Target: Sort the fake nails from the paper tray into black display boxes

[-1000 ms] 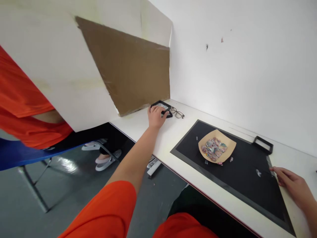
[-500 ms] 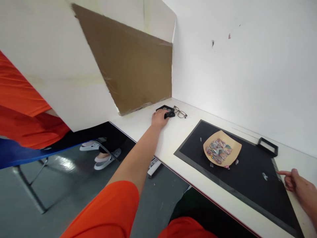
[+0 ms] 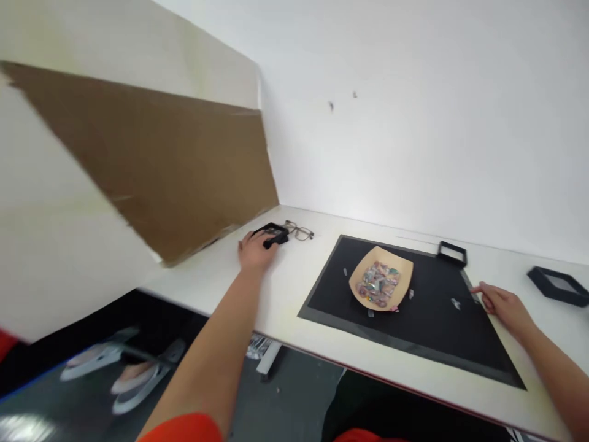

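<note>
On the white table's left part, my left hand (image 3: 257, 250) has its fingers and thumb closed on a small black open-framed box (image 3: 277, 238) with small pieces inside. A pair of glasses (image 3: 299, 231) lies just beyond it. My right hand (image 3: 504, 307) rests at the right edge of the black mat (image 3: 427, 325), index finger stretched forward and the others curled. A thin dark line runs from its fingertips toward a small clear piece (image 3: 455, 304); what the fingers hold is too small to make out. A tan paper tray (image 3: 402, 273) of shiny, colourful pieces (image 3: 380, 283) sits on the mat.
One black frame-like box (image 3: 451, 254) stands at the mat's far right corner, another (image 3: 558, 286) farther right. Small clear bits lie around the tray. White walls and a brown cardboard panel (image 3: 165, 166) border the table. A person's feet in light shoes (image 3: 138, 383) show below left.
The view has swung right and tilted up, bringing the far right black box into sight. My left hand stays on its black box, and my right hand stays by the mat's edge.
</note>
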Motion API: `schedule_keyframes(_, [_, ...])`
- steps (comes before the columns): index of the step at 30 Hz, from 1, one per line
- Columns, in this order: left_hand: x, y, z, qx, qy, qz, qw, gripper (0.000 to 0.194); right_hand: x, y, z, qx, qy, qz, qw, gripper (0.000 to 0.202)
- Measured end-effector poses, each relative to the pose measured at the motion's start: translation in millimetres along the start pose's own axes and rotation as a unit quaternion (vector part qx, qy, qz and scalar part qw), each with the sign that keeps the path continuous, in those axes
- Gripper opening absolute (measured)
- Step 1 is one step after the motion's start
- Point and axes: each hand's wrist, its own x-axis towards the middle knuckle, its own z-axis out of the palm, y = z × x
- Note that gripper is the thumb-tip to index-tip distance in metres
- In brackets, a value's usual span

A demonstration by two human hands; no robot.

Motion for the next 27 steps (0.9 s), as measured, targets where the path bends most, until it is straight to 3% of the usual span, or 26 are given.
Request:
schedule_keyframes(7, [5, -3, -2.3, -0.022, 0.006, -0.013, 1.0, 0.044, -1, 3, 1, 0.045, -0.045, 0.062, 0.996, 0.047])
schedule_keyframes(16, [0, -4, -4.3, -0.036, 0.039, -0.023, 0.998, 0.044, -4, -2, 8, 0.05, -0.056, 0.074, 0.994, 0.049])
schedule_keyframes(21, [1, -2, -6.5, -0.064, 0.077, 0.003, 0.995, 0.043, 8, -10, 13, -0.017, -0.071, 0.072, 0.995, 0.048])
schedule_keyframes(27, [-1, -5, -7.0, -0.089, 0.105, 0.032, 0.99, 0.046, 51, -24, 24, -0.206, -0.079, 0.044, 0.974, 0.048])
